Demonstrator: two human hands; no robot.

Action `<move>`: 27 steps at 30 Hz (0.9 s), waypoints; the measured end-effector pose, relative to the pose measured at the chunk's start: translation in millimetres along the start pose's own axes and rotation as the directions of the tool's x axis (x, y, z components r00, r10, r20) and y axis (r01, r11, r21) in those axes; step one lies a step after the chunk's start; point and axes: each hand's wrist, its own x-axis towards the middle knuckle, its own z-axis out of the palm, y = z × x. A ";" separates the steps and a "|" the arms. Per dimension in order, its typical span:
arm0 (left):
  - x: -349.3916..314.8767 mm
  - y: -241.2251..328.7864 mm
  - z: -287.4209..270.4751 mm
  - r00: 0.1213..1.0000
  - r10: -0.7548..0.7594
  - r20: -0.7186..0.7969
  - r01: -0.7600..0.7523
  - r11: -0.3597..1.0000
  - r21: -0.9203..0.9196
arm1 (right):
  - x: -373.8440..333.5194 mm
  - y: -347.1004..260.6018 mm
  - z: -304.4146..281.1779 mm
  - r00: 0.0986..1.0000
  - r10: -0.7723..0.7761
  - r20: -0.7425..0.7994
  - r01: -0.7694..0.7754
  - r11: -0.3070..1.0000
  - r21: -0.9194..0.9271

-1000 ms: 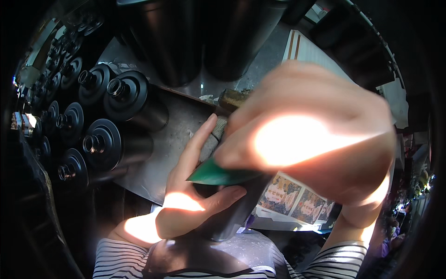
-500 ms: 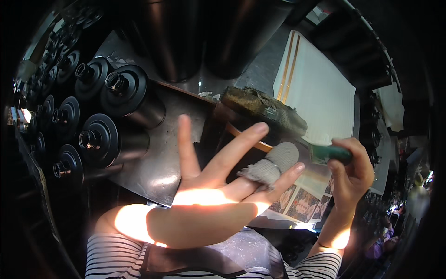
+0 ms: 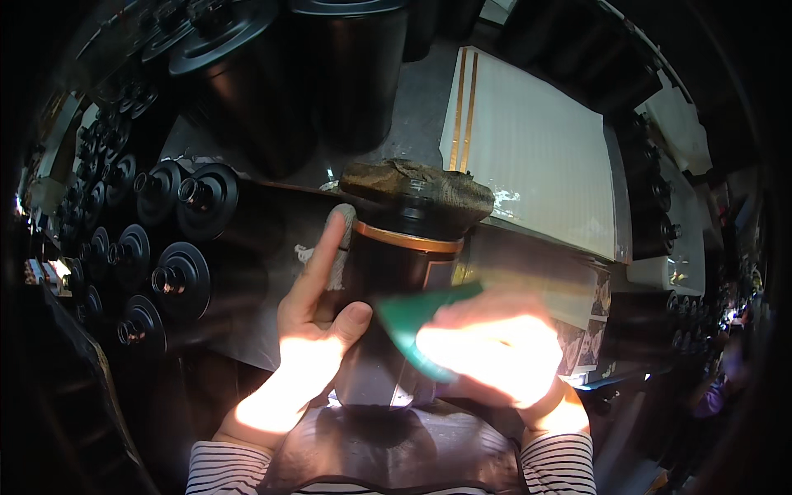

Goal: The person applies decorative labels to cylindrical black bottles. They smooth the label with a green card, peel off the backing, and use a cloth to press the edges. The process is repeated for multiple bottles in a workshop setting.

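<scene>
A black cylinder (image 3: pixel 375 280) with a gold band (image 3: pixel 408 239) round its far end lies pointing away from me, close to my body. My left hand (image 3: pixel 318 322) holds its left side, index finger stretched along it and thumb bent over the top. Grey knitted finger covers (image 3: pixel 340 268) show beside that index finger; the other fingers are mostly hidden. In my right hand (image 3: pixel 495 338) is a flat green scraper (image 3: pixel 404 318), slanting over the cylinder's upper surface. Bright sunlight and motion blur this hand. A pale-edged rectangular patch (image 3: pixel 441 275) shows on the cylinder.
Beyond the cylinder's far end sits a worn brown padded block (image 3: pixel 412 181). A white sheet (image 3: pixel 536 140) with two gold strips lies at the far right. Several black canisters (image 3: pixel 186 280) with threaded necks crowd the left, and large black cylinders (image 3: pixel 355 74) stand at the back.
The black cylinder with the gold band now lies in front of me. My left hand went from spread fingers to holding it; my right hand moved left with the scraper, onto or over it.
</scene>
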 end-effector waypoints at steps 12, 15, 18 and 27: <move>31.8 37.2 44.8 0.874 0.166 0.456 -0.470 0.056 0.881 | -3.6 52.0 -68.3 0.805 0.368 -0.466 -0.300 0.929 0.216; 40.4 32.3 69.4 0.819 0.066 0.570 -0.569 -0.029 0.822 | 11.9 82.1 -90.4 0.823 0.491 -0.285 -0.520 0.854 -0.029; 47.4 49.6 77.5 0.860 0.033 0.509 -0.510 0.093 0.855 | 22.3 98.8 -82.5 0.977 0.203 -0.071 -0.202 0.753 -0.626; 19.2 -0.2 46.0 0.969 -0.235 0.071 0.231 0.971 0.064 | -23.5 84.6 -113.8 0.996 0.007 0.084 0.063 0.597 -0.800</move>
